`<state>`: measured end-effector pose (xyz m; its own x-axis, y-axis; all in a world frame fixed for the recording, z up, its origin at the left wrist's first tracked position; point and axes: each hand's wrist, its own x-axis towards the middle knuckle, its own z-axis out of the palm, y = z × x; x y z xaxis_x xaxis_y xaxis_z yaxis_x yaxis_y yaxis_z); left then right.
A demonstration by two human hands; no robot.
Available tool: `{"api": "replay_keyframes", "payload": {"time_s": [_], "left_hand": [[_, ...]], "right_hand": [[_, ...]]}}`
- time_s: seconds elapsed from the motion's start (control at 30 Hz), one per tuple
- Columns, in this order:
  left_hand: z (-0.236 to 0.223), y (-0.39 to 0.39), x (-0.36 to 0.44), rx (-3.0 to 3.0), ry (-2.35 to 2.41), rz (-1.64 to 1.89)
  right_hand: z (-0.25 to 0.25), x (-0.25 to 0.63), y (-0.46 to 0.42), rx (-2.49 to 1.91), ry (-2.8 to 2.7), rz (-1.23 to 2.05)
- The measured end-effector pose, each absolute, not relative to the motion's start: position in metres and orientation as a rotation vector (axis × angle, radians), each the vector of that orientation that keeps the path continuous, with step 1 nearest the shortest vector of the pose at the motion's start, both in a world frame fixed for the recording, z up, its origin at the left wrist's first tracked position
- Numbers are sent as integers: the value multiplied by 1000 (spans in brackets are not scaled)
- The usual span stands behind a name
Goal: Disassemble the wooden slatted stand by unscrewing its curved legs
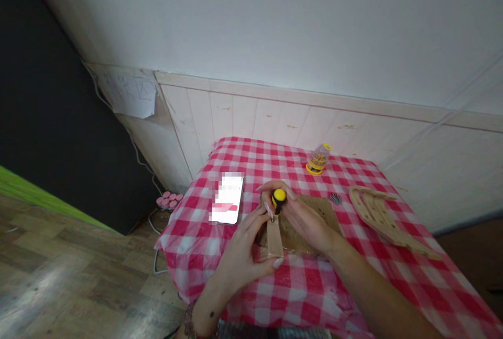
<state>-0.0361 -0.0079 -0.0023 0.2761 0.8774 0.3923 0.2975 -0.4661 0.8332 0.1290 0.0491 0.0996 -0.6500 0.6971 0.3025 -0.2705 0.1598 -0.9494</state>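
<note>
My right hand (pixel 304 218) is closed around a yellow-and-black screwdriver (pixel 279 195), which stands nearly upright with its handle end up. Below the handle, the tip meets the far end of a light wooden piece (pixel 275 239). My left hand (pixel 251 242) grips that wooden piece, thumb at its near end and fingers close to the screwdriver's lower part. Beneath both hands lies a brown wooden board (pixel 328 210). Just right of the board is a small cluster of screws (pixel 335 199).
Curved wooden parts (pixel 377 216) lie at the right of the checked tablecloth (pixel 306 289). A clear-and-yellow bit container (pixel 318 159) stands at the back. To the left is a phone (pixel 228 200) with its screen lit. A panelled wall (pixel 243 113) borders the table's far side.
</note>
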Motion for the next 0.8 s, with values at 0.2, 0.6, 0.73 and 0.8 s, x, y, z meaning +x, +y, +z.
{"api": "replay_keyframes", "payload": {"time_s": [0.2,0.6,0.73,0.8], "left_hand": [[7,-7,-35,1927,1003,1174],[0,-8,-36,1922,1061,1163],[4,-8,-35,1923,1056,1161],[3,-7,-36,1916,1058,1162]], "right_hand": [[100,130,47,-532,-1791,1410],[87,119,48,-574,-1653,1391],[87,119,47,-589,-1672,1347],[86,119,47,-584,-1676,1328]]}}
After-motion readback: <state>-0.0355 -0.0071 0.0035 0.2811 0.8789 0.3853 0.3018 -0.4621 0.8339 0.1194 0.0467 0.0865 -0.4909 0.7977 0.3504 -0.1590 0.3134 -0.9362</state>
